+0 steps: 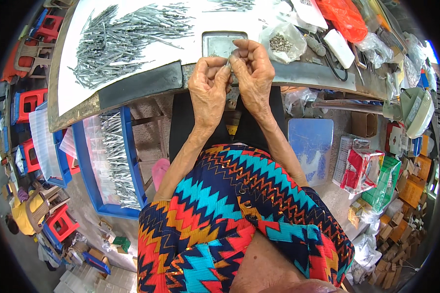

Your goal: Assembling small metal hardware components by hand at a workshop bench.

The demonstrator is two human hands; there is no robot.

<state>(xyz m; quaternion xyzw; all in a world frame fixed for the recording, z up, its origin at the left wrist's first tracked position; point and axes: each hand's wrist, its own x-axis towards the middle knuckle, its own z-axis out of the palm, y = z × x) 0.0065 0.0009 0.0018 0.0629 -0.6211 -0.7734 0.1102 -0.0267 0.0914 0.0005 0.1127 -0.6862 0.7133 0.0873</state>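
Observation:
My left hand (209, 88) and my right hand (253, 68) meet above the near edge of the table, thumbs and forefingers pinched close together. Something small and greyish shows between the fingertips, too little of it to name. Just beyond my fingers lies a shallow metal tray (211, 45), partly covered by my right hand. To its right, a clear plastic bag (298, 48) holds many small metal pieces (280, 43). On white sheeting at the left is a large heap of thin grey metal strips (112, 44), with more strips (230, 5) at the far edge.
A red plastic bag (344, 22) and a white box-shaped object (339, 49) lie on the table's right side. On the floor at left stands a blue crate (98, 207) with similar strips. Red stools (63, 222) are farther left; cardboard boxes (410, 190) and a green basket (384, 183) are at right.

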